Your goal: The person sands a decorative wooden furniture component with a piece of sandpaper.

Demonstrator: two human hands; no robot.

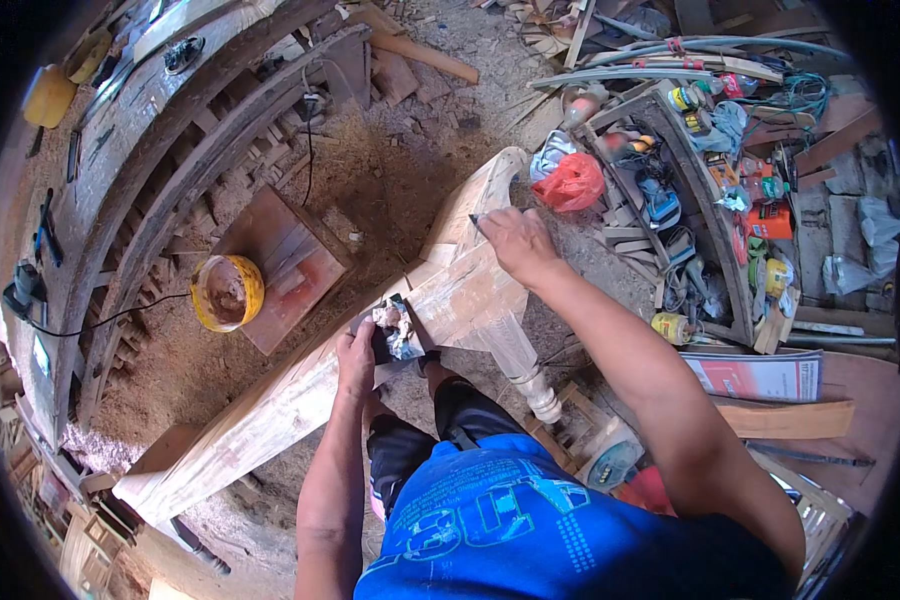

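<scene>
A long pale wooden furniture piece (300, 382) with turned legs (536, 394) lies diagonally before me, its carved end (487, 180) towards the upper right. My left hand (356, 356) grips a dark flat plate (409, 350) that bears a lump of pinkish-beige paste (394, 324), just over the near edge of the wood. Near the carved end, my right hand (517, 240) is closed on a small dark tool (477, 221), possibly a putty knife, against the wood. Most of that tool is hidden by my fingers.
A yellow tub of paste (227, 294) stands on a reddish wooden box (292, 262). Beyond is a scarred workbench (131, 142) with power tools and a black cable (112, 324). A red plastic bag (570, 184) and a wooden frame full of tools (720, 277) lie right. Sawdust and offcuts litter the floor.
</scene>
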